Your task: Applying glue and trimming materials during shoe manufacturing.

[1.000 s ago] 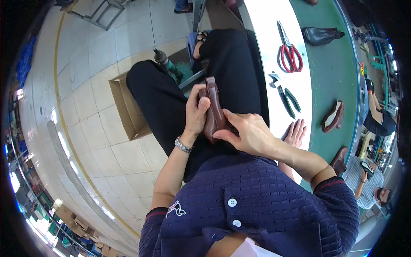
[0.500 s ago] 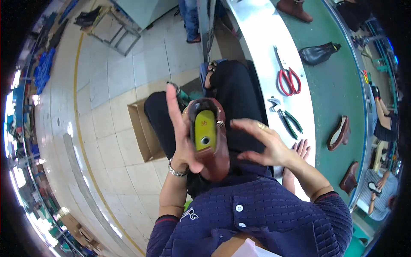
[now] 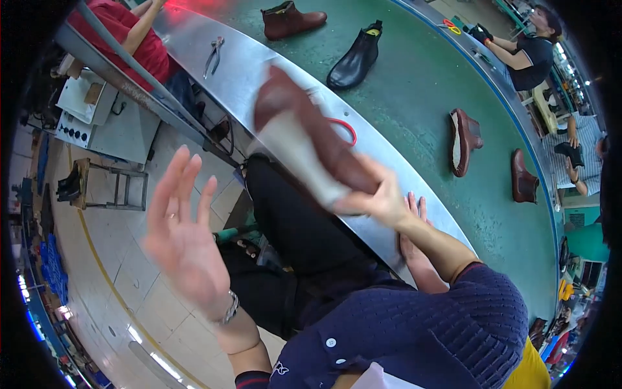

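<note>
My right hand (image 3: 382,198) grips a brown ankle boot (image 3: 317,133) by one end. The boot is tilted and smeared by motion above the metal work strip, its pale sole side turned toward my lap. My left hand (image 3: 188,243) is raised at the left, fingers stretched out and holding nothing. Behind the boot shows the red handle of the scissors (image 3: 350,129); the rest of them is hidden. Another person's hand (image 3: 414,240) lies on the metal strip beside my right forearm.
On the green conveyor belt (image 3: 414,97) stand a brown boot (image 3: 293,21), a black boot (image 3: 357,57) and two more brown boots. Pincers (image 3: 212,58) lie farther along the metal strip. A person in red (image 3: 139,39) sits at the far left; others work across the belt.
The boot has gone from my lap into my right hand and over the metal strip. My left hand has come away from it to the left. The view has swung right.
</note>
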The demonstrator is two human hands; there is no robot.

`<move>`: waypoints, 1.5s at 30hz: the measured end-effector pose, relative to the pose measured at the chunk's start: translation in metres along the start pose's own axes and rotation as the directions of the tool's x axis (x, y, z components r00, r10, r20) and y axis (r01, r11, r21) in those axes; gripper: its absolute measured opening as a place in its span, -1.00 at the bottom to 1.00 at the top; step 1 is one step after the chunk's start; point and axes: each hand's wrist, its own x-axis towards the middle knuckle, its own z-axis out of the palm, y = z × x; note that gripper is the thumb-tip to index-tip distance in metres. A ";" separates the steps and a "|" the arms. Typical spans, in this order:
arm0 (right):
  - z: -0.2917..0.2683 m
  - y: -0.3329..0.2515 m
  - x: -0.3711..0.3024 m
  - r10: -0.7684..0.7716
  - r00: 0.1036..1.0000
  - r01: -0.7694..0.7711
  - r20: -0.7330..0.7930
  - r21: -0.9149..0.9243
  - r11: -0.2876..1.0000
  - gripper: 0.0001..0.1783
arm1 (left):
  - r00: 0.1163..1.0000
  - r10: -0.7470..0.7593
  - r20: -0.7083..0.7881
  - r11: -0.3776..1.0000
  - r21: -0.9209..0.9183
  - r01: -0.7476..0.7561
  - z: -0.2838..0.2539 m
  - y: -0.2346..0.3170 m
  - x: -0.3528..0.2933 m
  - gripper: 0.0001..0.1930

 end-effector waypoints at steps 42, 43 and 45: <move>0.034 0.126 0.488 -0.385 0.880 0.128 -0.278 -0.642 0.756 -0.65 | 0.854 -0.425 -0.301 0.879 -0.361 0.310 -0.106 -0.027 -0.068 -0.55; 0.021 0.123 0.481 -0.448 0.842 0.187 -0.301 -0.617 0.765 -0.66 | 0.869 -0.397 -0.297 0.892 -0.346 0.289 -0.106 -0.029 -0.069 -0.53; -0.006 0.104 0.461 -0.475 0.831 0.263 -0.289 -0.549 0.793 -0.67 | 0.892 -0.365 -0.264 0.915 -0.281 0.291 -0.106 -0.025 -0.065 -0.52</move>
